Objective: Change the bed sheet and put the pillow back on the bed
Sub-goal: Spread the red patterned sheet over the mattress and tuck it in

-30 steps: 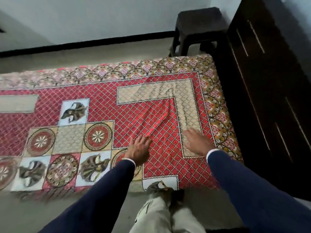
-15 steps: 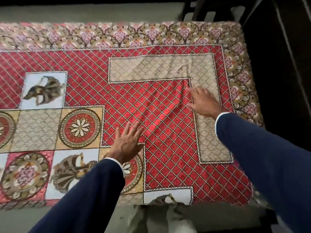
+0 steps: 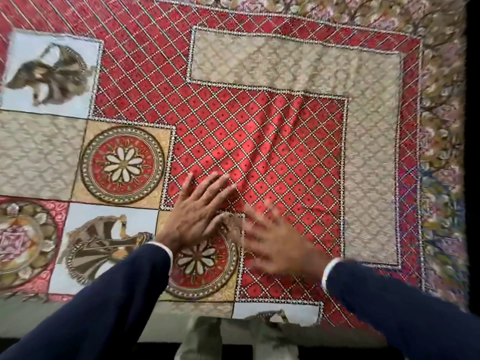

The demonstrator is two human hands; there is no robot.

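The whole view is filled by a patterned bed sheet (image 3: 259, 141) spread flat over the bed. Its middle field is a red lattice of small diamonds, edged by a dotted white line. An L-shaped beige panel (image 3: 371, 152) runs along the far side and down the right of that field, and a floral border (image 3: 441, 141) in pink, olive and blue follows the sheet's right and far edges. To the left, square patches are set in rows: a pale blue one with a brown striped figure (image 3: 52, 76), a beige one, and a gold one holding a round red medallion with a white flower (image 3: 122, 165). A second such medallion (image 3: 202, 263) lies at the near edge, partly covered by the left wrist. Shallow creases are seen in the red field just beyond the fingers. Beyond the right border only darkness is seen. At the bottom, light-coloured trousers (image 3: 233, 339) are visible below the sheet's near edge.

Both arms are reached forward in dark navy sleeves (image 3: 104, 307) with a thin white cuff at each wrist. The left hand (image 3: 194, 214) is laid palm down on the sheet, its fingers straight and spread, holding nothing. The right hand (image 3: 280, 245) is just beside it, also palm down with fingers extended over the red lattice, but it is heavily blurred, so whether it touches the cloth cannot be told. No pillow is in view.
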